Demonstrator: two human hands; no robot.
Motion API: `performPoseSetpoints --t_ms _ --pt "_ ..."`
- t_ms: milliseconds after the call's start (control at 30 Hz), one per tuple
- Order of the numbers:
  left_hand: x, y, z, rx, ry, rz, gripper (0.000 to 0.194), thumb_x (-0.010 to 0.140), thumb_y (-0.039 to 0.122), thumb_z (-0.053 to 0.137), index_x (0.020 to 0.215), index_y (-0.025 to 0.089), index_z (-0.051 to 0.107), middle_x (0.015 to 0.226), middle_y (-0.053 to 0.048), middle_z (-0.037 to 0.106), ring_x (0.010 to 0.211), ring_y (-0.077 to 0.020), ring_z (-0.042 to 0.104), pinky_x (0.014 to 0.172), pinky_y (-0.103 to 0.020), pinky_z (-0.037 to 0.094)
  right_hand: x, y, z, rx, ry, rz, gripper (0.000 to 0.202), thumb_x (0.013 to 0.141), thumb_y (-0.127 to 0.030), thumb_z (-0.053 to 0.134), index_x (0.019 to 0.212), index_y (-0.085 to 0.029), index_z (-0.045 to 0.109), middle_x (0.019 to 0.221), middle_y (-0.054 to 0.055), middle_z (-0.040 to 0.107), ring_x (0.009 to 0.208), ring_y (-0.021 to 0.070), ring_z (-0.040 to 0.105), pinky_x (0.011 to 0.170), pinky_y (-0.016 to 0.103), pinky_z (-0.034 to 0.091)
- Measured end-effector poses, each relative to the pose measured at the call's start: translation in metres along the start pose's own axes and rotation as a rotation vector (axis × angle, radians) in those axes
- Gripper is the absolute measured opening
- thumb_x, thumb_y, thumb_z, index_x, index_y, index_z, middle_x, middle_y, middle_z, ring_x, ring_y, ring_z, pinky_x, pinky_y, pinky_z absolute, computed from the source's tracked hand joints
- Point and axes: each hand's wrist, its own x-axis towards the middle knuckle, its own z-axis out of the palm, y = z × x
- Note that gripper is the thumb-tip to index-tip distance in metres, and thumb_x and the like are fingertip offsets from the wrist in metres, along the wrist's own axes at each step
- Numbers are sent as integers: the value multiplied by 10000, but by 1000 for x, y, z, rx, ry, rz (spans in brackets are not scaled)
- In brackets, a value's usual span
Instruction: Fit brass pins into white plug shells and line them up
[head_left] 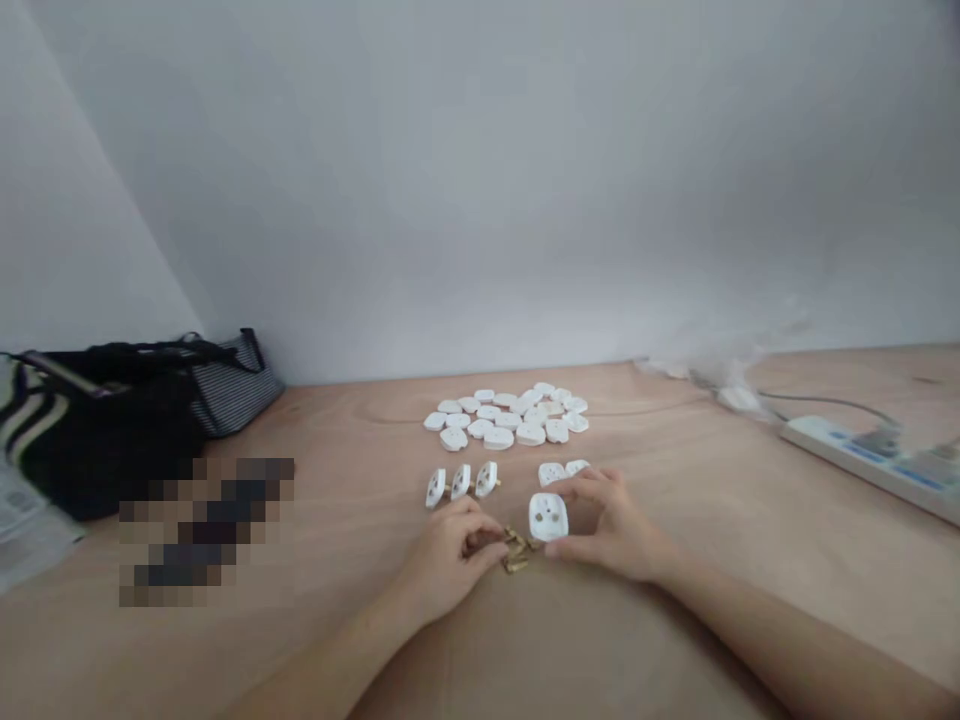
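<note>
My right hand [611, 525] grips a white plug cover with two holes [548, 517] between thumb and fingers, its face tilted toward me. Curled beside a small heap of brass pins [516, 550], my left hand [457, 550] has its thumb and forefinger slightly apart, with nothing visible between them. Three white plug pieces [461, 482] stand on edge in a row beyond the left hand, with brass pins sticking out behind them. Just behind the right hand lie two more white pieces [552, 473], one partly hidden by its fingers.
Many white plug pieces [506, 420] lie spread near the wall. On the right are a white power strip [862, 455] with cables and a clear plastic bag [739, 390]. A black bag [105, 420] sits at the left, near a pixelated dark object [214, 525].
</note>
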Motion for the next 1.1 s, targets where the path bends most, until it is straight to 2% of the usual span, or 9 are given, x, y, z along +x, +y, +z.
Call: performPoseSetpoints --t_ms 167,400,633,867,1100 --pt "0 3 -1 13 73 101 145 826 192 538 752 173 660 752 -27 597 696 -152 570 634 -243 457 -1 -5 1 7 -24 -34 460 609 -447 749 1021 -273 642 950 36 658 944 257 560 885 443 311" --pt "-1 12 -2 -91 245 233 91 854 178 527 827 180 614 791 -27 649 754 -151 606 708 -248 475 -1 -10 4 28 -69 -75 464 596 -467 752 1002 -264 653 878 30 665 885 239 555 867 420 304" --pt "-1 17 2 -104 222 277 94 843 165 556 826 173 648 794 -36 666 744 -148 619 697 -240 489 -1 -19 4 42 -122 -117 460 573 -426 779 996 -300 651 869 -16 678 869 223 550 848 401 298" --pt "0 20 0 -77 155 303 131 855 211 542 814 173 660 786 -53 674 733 -160 622 677 -250 494 -1 -21 2 9 -125 -172 470 574 -441 773 1002 -293 649 865 -6 677 866 223 543 844 395 295" --pt "-1 17 3 -142 258 253 93 811 244 618 763 177 660 714 -22 660 662 -141 613 632 -234 493 -2 -28 0 34 -151 -214 429 663 -494 700 1018 -267 624 882 17 671 862 219 534 853 388 284"
